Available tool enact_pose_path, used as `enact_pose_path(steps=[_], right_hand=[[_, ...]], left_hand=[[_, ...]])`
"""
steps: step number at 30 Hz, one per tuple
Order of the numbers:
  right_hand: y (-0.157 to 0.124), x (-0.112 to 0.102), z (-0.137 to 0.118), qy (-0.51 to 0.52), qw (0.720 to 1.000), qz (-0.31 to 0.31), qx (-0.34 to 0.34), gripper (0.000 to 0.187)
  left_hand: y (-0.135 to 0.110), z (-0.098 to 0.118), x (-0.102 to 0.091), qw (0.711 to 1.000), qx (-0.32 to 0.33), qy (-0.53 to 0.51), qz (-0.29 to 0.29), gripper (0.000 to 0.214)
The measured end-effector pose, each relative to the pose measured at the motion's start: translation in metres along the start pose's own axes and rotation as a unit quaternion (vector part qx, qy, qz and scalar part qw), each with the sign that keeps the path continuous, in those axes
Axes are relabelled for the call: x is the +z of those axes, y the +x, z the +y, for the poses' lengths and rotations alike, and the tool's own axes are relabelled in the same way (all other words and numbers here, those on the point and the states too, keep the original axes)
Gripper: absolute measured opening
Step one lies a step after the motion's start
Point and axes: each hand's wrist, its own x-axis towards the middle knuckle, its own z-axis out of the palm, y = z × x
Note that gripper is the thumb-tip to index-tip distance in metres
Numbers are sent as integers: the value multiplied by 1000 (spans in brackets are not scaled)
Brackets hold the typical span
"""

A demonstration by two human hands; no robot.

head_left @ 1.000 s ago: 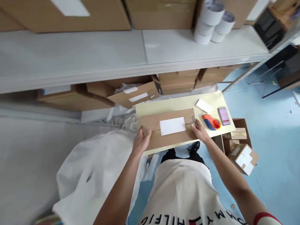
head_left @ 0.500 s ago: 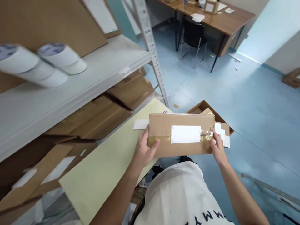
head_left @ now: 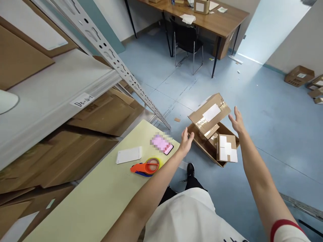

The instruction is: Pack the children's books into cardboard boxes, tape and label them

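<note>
A taped cardboard box (head_left: 210, 112) with a white label rests tilted over a larger open carton (head_left: 204, 148) that stands on the floor. Neither hand touches this box. My left hand (head_left: 186, 143) is at the carton's near left side, fingers apart and holding nothing. Beyond the box's right end, my right hand (head_left: 236, 120) is also empty, its fingers spread. Inside the carton, a smaller box (head_left: 227, 148) with white labels leans at the right. On the pale yellow tabletop (head_left: 106, 188) lie an orange tape dispenser (head_left: 145, 167), a phone (head_left: 161, 144) and a white label stack (head_left: 128, 155).
A metal shelf (head_left: 83, 77) filled with cartons runs along the left. A black chair (head_left: 188, 37) stands by a wooden desk (head_left: 222, 20) at the back. More boxes (head_left: 299, 76) sit by the right wall.
Both hands have let go of the labelled box, which has moved from between them onto the open carton. My view has shifted, showing the phone and tape dispenser.
</note>
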Motion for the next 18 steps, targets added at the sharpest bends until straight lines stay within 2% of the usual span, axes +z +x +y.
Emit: enact_pose_path(steps=[2,5,8,10,12,14,18], right_hand=[[-34,16,10,13,999,-32,23,92],[-104,50,17,63,991,-94,69,92],[-168,93,6,131,972,-158,112,82],[-199,122,-12,155,957,-208,129,75],[-218,149,-38,153,946,-261,118,67],[-226,176,-69,134,939,-307,80,60],[-224,237,-132,102,918,-382,-15,52]], left_hand=[[-32,-18,-16,999,-48,-6,5,75],[-89,-51,-53,994,-103,6,27,74],[-141,-84,-92,979,-189,4,75,64],[-170,-99,-113,964,-237,-3,120,60],[-191,-106,-130,944,-281,-23,171,56],[-204,-106,-142,923,-313,-59,215,54],[-202,-107,-160,895,-327,-155,260,55]])
